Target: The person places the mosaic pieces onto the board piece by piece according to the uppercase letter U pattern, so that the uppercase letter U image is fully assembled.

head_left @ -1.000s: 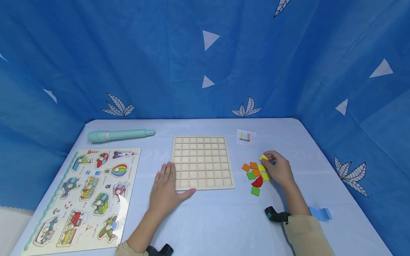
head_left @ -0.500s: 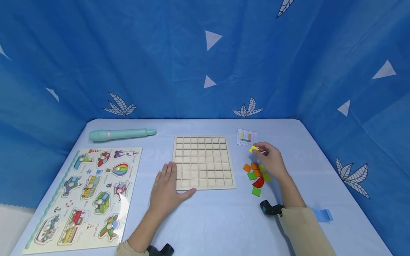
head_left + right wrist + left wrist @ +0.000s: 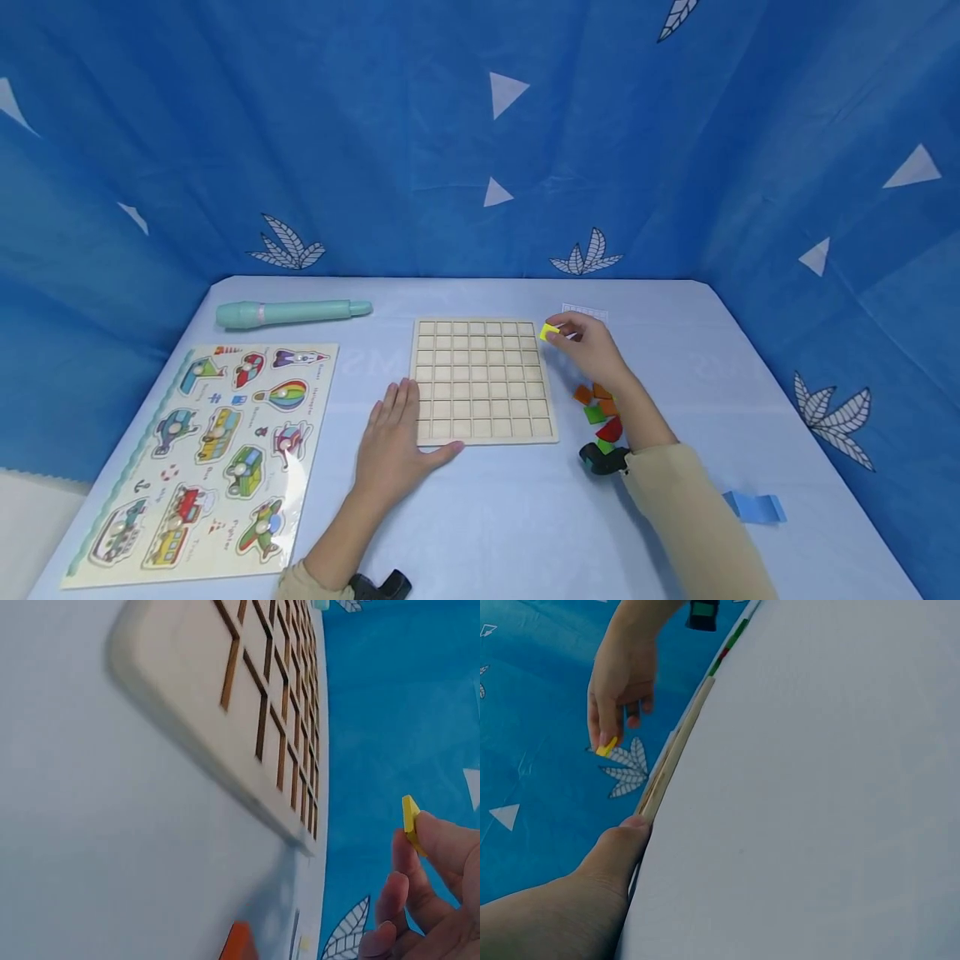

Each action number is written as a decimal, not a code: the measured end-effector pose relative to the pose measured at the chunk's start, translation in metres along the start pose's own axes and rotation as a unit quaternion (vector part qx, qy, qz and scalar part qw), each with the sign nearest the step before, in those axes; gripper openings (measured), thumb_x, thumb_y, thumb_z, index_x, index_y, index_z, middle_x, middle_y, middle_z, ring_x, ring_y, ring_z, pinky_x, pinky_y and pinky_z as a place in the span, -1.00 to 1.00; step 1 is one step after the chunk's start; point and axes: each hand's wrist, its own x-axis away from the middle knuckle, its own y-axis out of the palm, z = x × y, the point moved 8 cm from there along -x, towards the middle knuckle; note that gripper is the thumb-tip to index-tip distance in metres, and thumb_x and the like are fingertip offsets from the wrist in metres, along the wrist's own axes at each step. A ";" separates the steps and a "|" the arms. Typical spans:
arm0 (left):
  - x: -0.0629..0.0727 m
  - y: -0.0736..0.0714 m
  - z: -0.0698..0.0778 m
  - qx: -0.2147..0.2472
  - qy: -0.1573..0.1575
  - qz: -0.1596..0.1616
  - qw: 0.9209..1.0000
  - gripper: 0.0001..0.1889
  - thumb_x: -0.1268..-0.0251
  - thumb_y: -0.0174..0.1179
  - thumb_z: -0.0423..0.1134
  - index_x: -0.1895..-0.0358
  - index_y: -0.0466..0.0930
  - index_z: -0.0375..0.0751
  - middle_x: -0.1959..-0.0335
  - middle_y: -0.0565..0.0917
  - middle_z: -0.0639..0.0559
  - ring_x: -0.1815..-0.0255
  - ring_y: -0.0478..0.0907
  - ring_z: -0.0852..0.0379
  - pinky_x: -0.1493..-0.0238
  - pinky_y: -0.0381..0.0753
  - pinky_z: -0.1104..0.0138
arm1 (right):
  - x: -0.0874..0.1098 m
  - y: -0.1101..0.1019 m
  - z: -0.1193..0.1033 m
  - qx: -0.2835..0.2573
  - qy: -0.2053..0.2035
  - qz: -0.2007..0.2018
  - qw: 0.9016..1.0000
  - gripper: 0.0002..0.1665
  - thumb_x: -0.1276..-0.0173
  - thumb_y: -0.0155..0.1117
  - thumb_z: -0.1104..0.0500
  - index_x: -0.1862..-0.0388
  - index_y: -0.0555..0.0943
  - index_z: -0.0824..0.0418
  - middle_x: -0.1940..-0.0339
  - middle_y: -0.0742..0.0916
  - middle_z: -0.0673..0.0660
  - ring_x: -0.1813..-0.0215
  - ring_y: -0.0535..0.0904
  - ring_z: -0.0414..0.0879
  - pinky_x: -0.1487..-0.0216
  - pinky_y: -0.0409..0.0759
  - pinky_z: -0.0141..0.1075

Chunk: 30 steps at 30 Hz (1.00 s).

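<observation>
A wooden grid board (image 3: 482,382) with rows of square recesses lies mid-table. My left hand (image 3: 393,446) rests along its left side, fingers straight and thumb at the front edge; the left wrist view shows that thumb against the board's edge (image 3: 676,754). Between thumb and fingertips my right hand (image 3: 592,346) pinches a yellow square tile (image 3: 549,332), held in the air just off the board's upper right edge. In the right wrist view the yellow tile (image 3: 410,819) is seen nearly edge-on. Orange, green and red tiles (image 3: 611,430) lie right of the board, partly hidden by the right forearm.
A printed pattern card (image 3: 592,312) lies behind the right hand, mostly covered. At left is a picture puzzle board (image 3: 198,467), with a mint-green microphone-shaped stick (image 3: 292,313) behind it. A blue strip (image 3: 755,507) sits right of the right sleeve. Blue cloth hangs around the table.
My right hand has lifted the yellow tile from the tile pile and carried it left, past the pattern card, to the board's upper right edge. The left hand stays on the board.
</observation>
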 end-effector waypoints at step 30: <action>0.001 0.000 -0.001 -0.002 -0.006 -0.008 1.000 0.31 0.05 0.22 0.55 -0.58 -0.07 -0.33 -0.61 0.02 -0.21 -0.66 -0.12 -0.15 -0.62 -0.08 -0.03 | -0.043 0.095 -0.060 -0.047 -0.022 -0.127 0.991 -0.73 -0.45 0.26 0.12 -0.08 0.67 0.09 0.12 0.70 0.13 0.09 0.61 0.03 0.22 0.54 -0.28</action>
